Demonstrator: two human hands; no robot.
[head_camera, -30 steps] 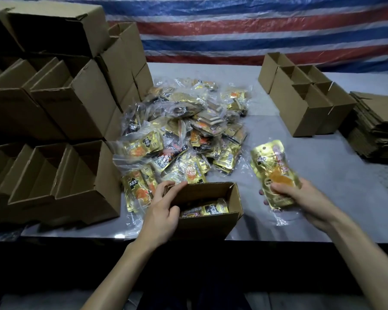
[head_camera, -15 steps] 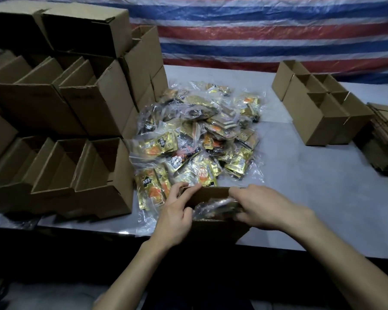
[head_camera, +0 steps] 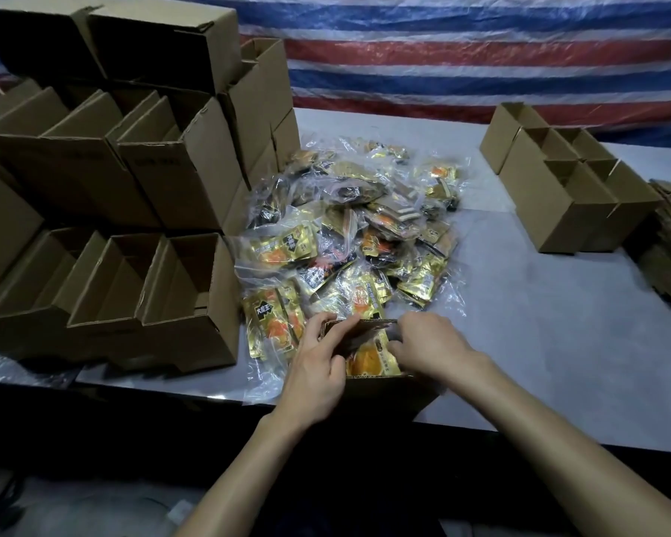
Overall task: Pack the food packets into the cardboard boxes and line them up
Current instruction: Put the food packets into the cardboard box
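Two hands of mine meet at the open cardboard box [head_camera: 388, 393] on the near edge of the table [head_camera: 539, 343]; my left hand [head_camera: 314, 377] curls its fingers over the box's left wall, and my right hand [head_camera: 427, 346] bends its fingers round the top of a gold packet [head_camera: 372, 358] standing inside it. Just beyond lies the heap of packets [head_camera: 349, 242]; stacked open boxes [head_camera: 186, 296] stand to the left, and more boxes [head_camera: 566, 195] sit well off at the far right

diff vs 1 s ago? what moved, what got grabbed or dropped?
The right hand carried the gold packet leftward into the open box and still grips it there. The left hand keeps holding the box's left rim; packet pile and box stacks unchanged.
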